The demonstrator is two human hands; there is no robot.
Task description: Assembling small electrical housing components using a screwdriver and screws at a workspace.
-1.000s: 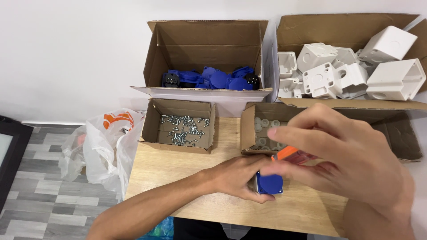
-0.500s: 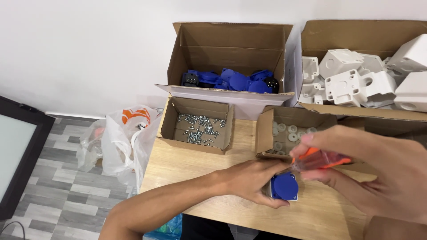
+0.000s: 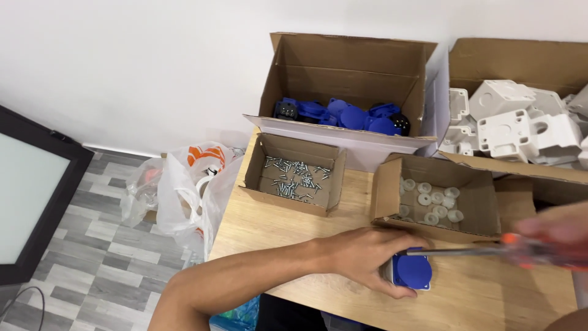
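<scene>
My left hand (image 3: 367, 257) lies on the wooden table (image 3: 294, 251) and grips a blue socket part (image 3: 411, 273) with a white base. My right hand (image 3: 560, 233), blurred at the right edge, holds a screwdriver (image 3: 484, 250) with an orange handle. Its metal shaft lies almost level and its tip touches the top of the blue part.
A small box of screws (image 3: 293, 175) and a small box of white round pieces (image 3: 438, 199) stand behind my hands. Farther back are a large box of blue parts (image 3: 343, 113) and one of white housings (image 3: 520, 122). Plastic bags (image 3: 184, 184) lie on the floor at left.
The view has shifted left and down. My right hand has drawn back to the right, and the screwdriver now lies flatter with its tip on the blue part. My left hand keeps its grip.
</scene>
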